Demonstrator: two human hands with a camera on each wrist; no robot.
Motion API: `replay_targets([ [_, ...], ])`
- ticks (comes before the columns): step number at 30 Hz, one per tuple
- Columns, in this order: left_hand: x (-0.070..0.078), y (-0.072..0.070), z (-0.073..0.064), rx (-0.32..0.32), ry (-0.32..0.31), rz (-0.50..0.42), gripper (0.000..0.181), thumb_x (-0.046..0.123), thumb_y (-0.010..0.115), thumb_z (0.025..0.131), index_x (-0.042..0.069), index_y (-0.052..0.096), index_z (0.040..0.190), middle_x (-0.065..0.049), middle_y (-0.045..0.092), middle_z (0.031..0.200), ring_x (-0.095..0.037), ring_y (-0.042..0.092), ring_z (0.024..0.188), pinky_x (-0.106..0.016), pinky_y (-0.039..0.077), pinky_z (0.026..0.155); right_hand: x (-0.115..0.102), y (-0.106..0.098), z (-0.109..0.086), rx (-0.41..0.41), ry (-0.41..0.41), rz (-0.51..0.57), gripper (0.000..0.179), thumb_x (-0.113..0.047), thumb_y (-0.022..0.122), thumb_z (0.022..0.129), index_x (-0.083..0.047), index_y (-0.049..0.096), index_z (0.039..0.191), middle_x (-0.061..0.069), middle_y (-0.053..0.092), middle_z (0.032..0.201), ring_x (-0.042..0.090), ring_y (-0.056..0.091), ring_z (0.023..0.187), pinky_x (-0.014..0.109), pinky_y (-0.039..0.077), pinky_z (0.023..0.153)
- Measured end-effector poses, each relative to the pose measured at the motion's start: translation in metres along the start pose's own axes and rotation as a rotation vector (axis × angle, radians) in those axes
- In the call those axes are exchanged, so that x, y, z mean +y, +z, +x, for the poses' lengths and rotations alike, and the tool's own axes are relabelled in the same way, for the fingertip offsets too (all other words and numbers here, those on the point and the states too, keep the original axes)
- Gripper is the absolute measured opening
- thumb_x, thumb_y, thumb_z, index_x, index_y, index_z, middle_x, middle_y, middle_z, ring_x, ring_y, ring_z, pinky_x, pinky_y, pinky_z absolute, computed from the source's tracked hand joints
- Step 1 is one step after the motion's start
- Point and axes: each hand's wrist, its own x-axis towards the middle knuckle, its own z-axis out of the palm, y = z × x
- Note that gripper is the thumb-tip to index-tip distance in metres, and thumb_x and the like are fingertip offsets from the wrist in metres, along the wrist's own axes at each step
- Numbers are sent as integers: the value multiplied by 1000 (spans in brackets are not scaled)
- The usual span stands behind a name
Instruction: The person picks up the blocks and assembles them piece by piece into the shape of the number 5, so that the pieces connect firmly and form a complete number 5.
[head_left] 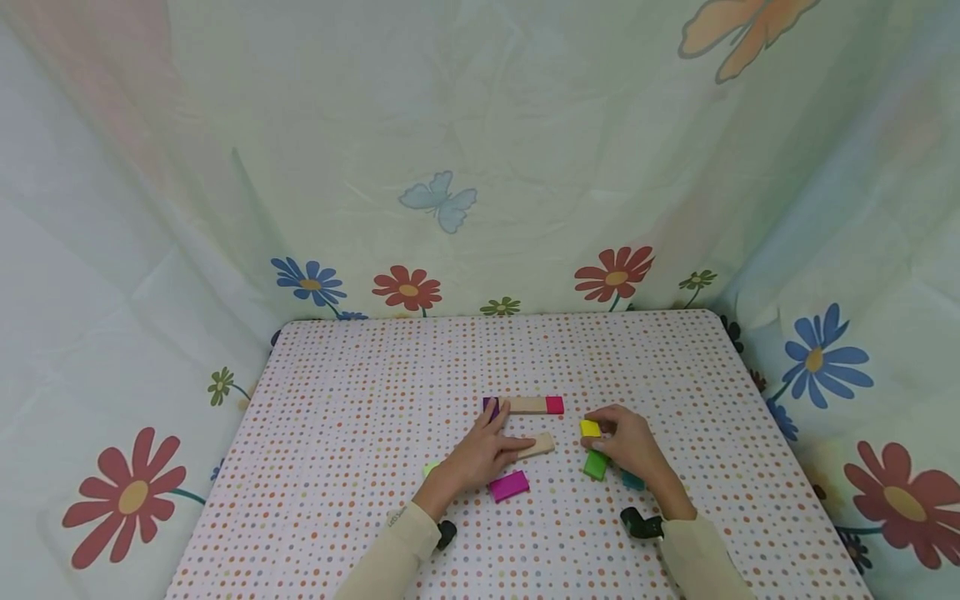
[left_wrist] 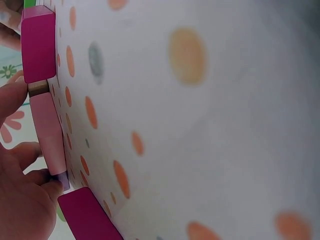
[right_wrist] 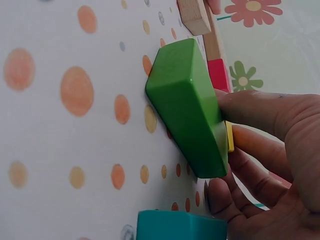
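My left hand (head_left: 480, 457) is spread, with fingertips at a dark purple block (head_left: 491, 407) and the thumb extended along a bare wooden block (head_left: 538, 445). The purple block stands at the left end of a row with a long wooden block (head_left: 528, 405) and a red-pink block (head_left: 554, 405). In the left wrist view, a light pink block (left_wrist: 48, 132) shows beside that hand. My right hand (head_left: 633, 446) pinches a yellow block (head_left: 590, 428) between thumb and fingers, close behind a green block (head_left: 595, 466). The green block hides most of the yellow one in the right wrist view.
A magenta block (head_left: 509, 487) lies right of the left wrist, and a lime block (head_left: 431, 468) peeks out left of it. The teal block (head_left: 633, 481) is partly under the right hand. A patterned curtain (head_left: 510, 150) surrounds the dotted table (head_left: 337, 467).
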Motion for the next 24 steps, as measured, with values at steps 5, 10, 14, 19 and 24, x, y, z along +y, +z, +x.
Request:
replay_targets([
  [5,-1,1,0,-1,2,2,38,29,56,111,37,63,148,-16,11,179,-40,5,167,-56,24,133,0,-1,1,-9,3,12,41,-13,86,87,0,75,124,18,71,120,26,63,99,42,56,85],
  [10,-2,2,1,7,14,4,39,28,57,110,36,63,148,-17,12,179,-40,5,167,-56,24,133,-1,-1,3,-3,-7,36,40,-12,86,88,0,75,124,17,71,116,24,64,95,35,55,81],
  [14,-3,3,1,8,13,3,39,28,57,110,37,63,147,-17,12,179,-41,5,167,-56,24,133,-5,-2,3,5,-31,54,38,-12,86,88,-1,76,123,17,72,117,23,65,95,36,57,82],
  [19,-3,3,1,7,14,-3,39,27,57,110,37,63,148,-17,12,179,-41,5,167,-56,25,133,-13,-1,4,7,-71,67,38,-12,87,87,-1,77,121,15,72,113,23,64,92,33,56,80],
  [24,-3,2,1,4,14,-7,39,28,57,110,36,63,148,-17,12,179,-41,5,167,-56,24,133,-19,3,6,-28,-81,44,38,-14,88,86,-2,77,120,12,72,109,20,62,90,29,54,78],
])
